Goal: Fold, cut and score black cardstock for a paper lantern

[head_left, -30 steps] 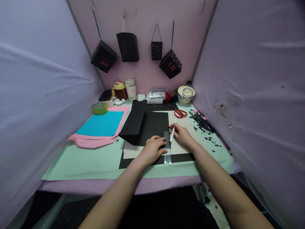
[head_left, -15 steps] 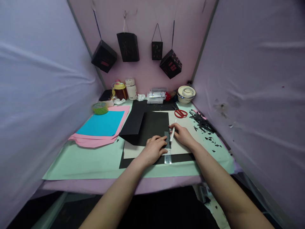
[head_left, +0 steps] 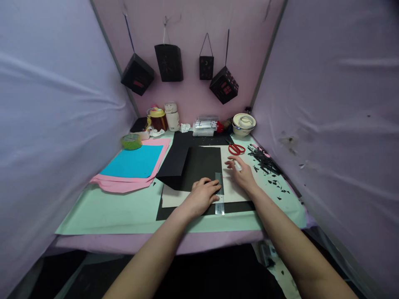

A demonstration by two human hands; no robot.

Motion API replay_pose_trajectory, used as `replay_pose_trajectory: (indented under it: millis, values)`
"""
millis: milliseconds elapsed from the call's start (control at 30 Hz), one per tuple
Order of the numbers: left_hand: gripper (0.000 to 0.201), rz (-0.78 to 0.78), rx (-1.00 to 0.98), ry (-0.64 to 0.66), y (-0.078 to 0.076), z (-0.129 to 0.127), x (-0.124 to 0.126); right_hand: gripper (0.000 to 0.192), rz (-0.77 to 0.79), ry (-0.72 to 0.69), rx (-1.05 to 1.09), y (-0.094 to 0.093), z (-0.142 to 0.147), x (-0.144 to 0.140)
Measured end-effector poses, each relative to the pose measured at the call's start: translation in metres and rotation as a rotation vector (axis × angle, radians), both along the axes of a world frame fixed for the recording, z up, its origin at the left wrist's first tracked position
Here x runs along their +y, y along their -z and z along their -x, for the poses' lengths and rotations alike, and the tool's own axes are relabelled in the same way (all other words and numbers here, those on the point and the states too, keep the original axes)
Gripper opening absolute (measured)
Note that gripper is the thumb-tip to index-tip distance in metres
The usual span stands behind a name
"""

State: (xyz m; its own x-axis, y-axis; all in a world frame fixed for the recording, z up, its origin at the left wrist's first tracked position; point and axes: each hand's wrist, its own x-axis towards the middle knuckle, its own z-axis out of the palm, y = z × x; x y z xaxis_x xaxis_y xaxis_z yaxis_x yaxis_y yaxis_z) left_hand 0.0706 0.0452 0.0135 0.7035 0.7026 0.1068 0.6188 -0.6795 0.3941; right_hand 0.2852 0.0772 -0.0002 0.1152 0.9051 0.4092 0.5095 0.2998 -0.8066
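Black card [head_left: 204, 160] lies near the middle of the table [head_left: 102, 214], on a pale board [head_left: 174, 199]; a larger black sheet [head_left: 240, 206] shows beneath the board's near edge. The card's left part is folded up and tilts over the rest. Clear ruler [head_left: 219, 207] lies across the card's near right corner, along its right edge, and runs past it over the board and the sheet.

Left hand [head_left: 204, 195]: grip is spread and laid flat, fingers on ruler and card, closed around nothing. Right hand [head_left: 243, 173]: just beside the card's right edge, over the board, fingers curled around a white tool [head_left: 237, 165]. Most of the tool is hidden; cannot tell whether pen or blade. Whether this hand touches the board is unclear. Red-handled scissors [head_left: 236, 149] rest beyond it; black scraps [head_left: 264, 160] are scattered to its right.

Handling, judged by eye: card looks light and fairly stiff, since the raised part keeps its shape, but likely to crease if squeezed. Best hold: flat fingers on the lying part, or a light pinch at an outer edge, off the fold. Ruler looks thin, smooth and probably slippery on card; firm pressure with fingertips spread along its length suits it.
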Motion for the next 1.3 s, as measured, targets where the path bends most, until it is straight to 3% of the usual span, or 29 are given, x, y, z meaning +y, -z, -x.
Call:
replay_pose_trajectory:
  millis: [100,267,467,633,1300]
  values:
    - [0.039,-0.002,-0.004,0.006,0.0,0.0,0.0,0.038,-0.024,0.025,0.133,-0.005,-0.001,0.001]
    - [0.039,0.009,-0.001,0.002,-0.001,0.0,0.0,0.033,0.116,-0.069,0.239,0.0,-0.001,0.008]
    - [0.038,0.016,-0.002,-0.008,-0.001,0.0,0.0,0.03,0.064,0.014,0.059,0.003,0.006,0.009]
    - [0.038,0.019,-0.005,-0.01,0.0,0.0,0.001,0.028,0.093,-0.009,-0.039,-0.002,0.008,0.013]
    - [0.039,0.058,-0.02,-0.025,-0.002,0.0,0.0,0.028,0.082,0.036,-0.111,0.003,0.012,0.019]
